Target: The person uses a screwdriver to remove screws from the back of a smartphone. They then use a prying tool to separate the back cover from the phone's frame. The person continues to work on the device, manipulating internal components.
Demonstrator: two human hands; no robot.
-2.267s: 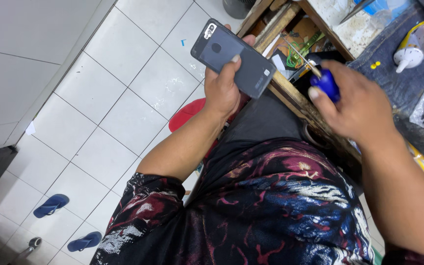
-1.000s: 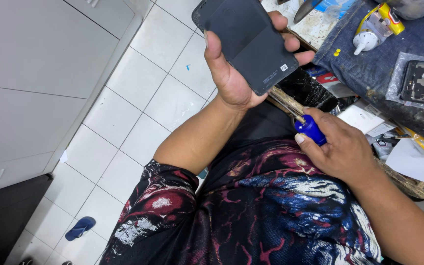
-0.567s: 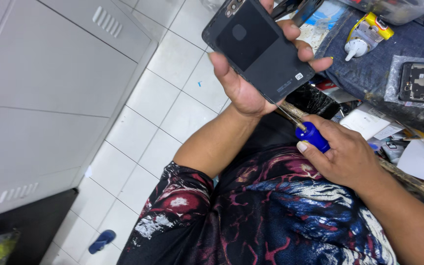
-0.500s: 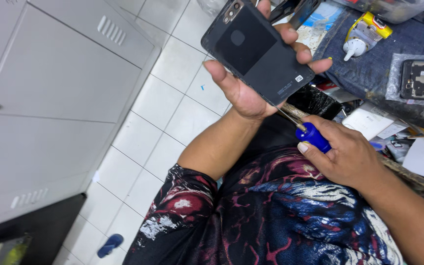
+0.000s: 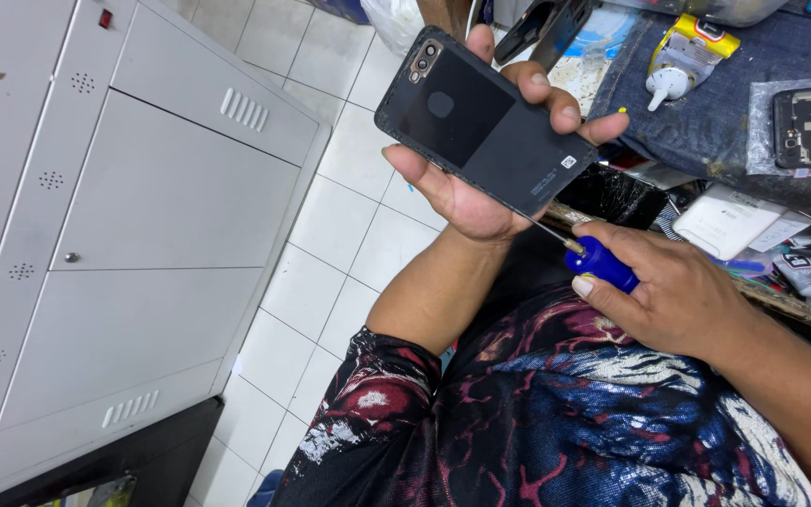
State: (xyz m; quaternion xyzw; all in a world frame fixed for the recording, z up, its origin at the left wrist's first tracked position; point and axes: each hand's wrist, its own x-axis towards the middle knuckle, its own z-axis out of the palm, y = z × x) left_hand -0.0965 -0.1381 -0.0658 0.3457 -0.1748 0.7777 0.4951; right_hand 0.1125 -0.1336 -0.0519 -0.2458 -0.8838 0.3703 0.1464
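Two hands, one phone, one screwdriver.
Left hand (image 5: 481,192) grips the dark phone (image 5: 485,122); right hand (image 5: 682,300), at 4 o'clock, clasps the blue screwdriver (image 5: 598,263), tip pointing toward 10 o'clock at the phone's lower edge.

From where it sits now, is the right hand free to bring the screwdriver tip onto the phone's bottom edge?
Probably yes. The right hand holds the blue-handled screwdriver, its shaft already angled toward the lower edge of the phone in the left hand, with nothing between them.

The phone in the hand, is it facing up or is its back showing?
Back showing. The dark phone in the left hand shows its camera lenses at one corner and a round spot, no screen.
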